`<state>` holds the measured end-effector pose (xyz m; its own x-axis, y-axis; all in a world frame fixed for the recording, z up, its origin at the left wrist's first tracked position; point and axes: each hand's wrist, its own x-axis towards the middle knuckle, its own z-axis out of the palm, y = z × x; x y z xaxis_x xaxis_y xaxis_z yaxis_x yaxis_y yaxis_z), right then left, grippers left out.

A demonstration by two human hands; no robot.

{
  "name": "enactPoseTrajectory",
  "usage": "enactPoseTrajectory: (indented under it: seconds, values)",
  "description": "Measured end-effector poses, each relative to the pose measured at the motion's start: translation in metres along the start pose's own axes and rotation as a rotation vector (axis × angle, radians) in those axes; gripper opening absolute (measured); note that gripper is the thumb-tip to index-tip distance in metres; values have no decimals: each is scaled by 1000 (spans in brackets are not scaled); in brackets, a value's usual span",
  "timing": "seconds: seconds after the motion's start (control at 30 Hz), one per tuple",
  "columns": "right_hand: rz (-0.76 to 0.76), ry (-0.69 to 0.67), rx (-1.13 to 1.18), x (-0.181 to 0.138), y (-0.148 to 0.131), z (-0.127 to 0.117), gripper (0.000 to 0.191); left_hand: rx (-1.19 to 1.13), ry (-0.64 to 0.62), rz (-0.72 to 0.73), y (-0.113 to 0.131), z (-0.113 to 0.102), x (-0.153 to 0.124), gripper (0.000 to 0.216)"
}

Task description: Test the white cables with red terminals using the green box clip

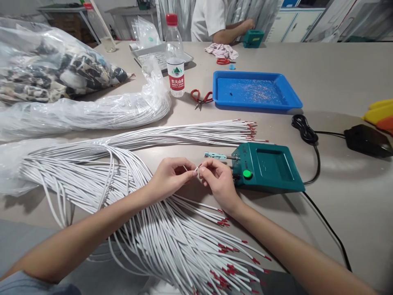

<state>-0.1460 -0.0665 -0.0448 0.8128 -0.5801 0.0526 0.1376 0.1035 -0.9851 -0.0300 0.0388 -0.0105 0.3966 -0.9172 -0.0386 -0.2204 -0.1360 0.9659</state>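
Note:
My left hand [174,177] pinches a white cable [197,168] close to its tip, in front of the green machine. Facing it, my right hand [217,178] has its thumb and finger closed on the red end of the same cable. Just beyond my right hand, a pale teal clamp-like head [215,155] sticks out of the green machine [272,168], which has a bright green button [247,174]. Under my left forearm spreads a large bundle of white cables [172,237] with red ends. A second bundle [172,134] lies straight behind my hands.
Beyond the bundles are a blue tray [258,104] with small scraps, red-handled scissors [200,98] and a water bottle [175,61]. Bagged cables [101,112] lie left. A black cord [333,233] and a black pedal-like box [367,139] are right. A co-worker [211,20] sits across the table.

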Motion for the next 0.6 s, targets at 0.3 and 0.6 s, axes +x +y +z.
enactPoseTrajectory:
  seconds: [0.3,0.6]
  values:
    - [-58,46,-66,-4,3,1,13,-56,33,-50,0,-2,0,17]
    - [-109,19,-105,-5,3,1,13,5,-68,1,0,-1,0,19]
